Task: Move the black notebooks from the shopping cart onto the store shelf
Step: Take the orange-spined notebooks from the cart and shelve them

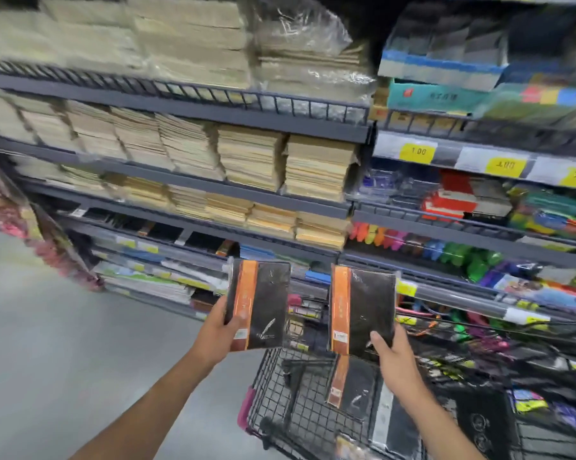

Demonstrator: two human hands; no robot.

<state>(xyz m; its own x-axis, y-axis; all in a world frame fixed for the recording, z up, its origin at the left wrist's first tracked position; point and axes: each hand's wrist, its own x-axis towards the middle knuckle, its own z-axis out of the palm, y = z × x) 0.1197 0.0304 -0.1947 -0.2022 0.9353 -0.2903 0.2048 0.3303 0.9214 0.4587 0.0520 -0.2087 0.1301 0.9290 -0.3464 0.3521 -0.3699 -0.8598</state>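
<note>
Black notebook [263,303], film-wrapped, held upright in left grip [220,330], thumb curled over its orange band. Second black notebook [366,310] just beside, clamped at lower corner by right grip [396,353]. Both raised before store shelf [167,175], above shopping cart [273,386]; third notebook [353,383] lying inside.

Stacks of tan notebooks [253,157] fill the rows in front of me, yellow price tags [417,152] off to the right, bright markers [445,250] lower down, grey floor [47,343] on my left.
</note>
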